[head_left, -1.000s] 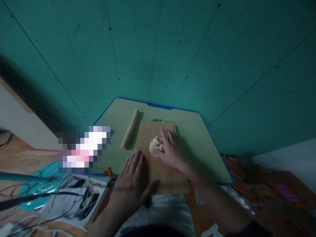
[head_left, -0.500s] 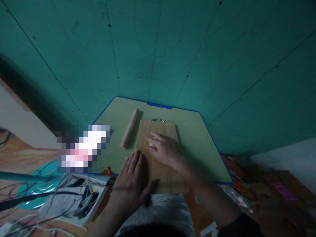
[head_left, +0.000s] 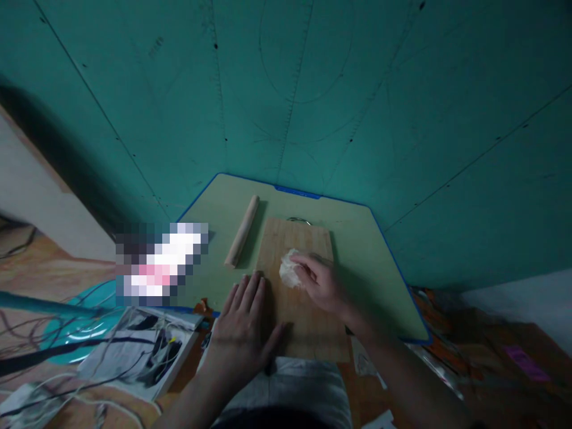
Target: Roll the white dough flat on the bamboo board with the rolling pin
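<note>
A wooden cutting board (head_left: 308, 330) lies on a pale green folding table top with a blue rim. My right hand (head_left: 324, 283) is closed, its thumb and fingers on a white crumpled wad (head_left: 290, 271) at the middle of the board. Whether the wad is cloth, tissue or something else I cannot tell. My left hand (head_left: 241, 325) lies flat at the board's left edge, fingers stretched out and thumb reaching over the near part of the board. A wooden rolling pin (head_left: 242, 232) rests to the left of the board, touched by neither hand.
A green wall (head_left: 286, 89) rises behind the table (head_left: 366, 256). At the left a blurred-out bright patch (head_left: 165, 262) covers something on the table. Below it, a white box (head_left: 134, 351) with cables stands beside a teal round thing (head_left: 84, 330) on the floor.
My right hand has gone from fingers spread over the board to closed on the white wad, which now shows plainly. My left hand stays in place. The view has shifted slightly.
</note>
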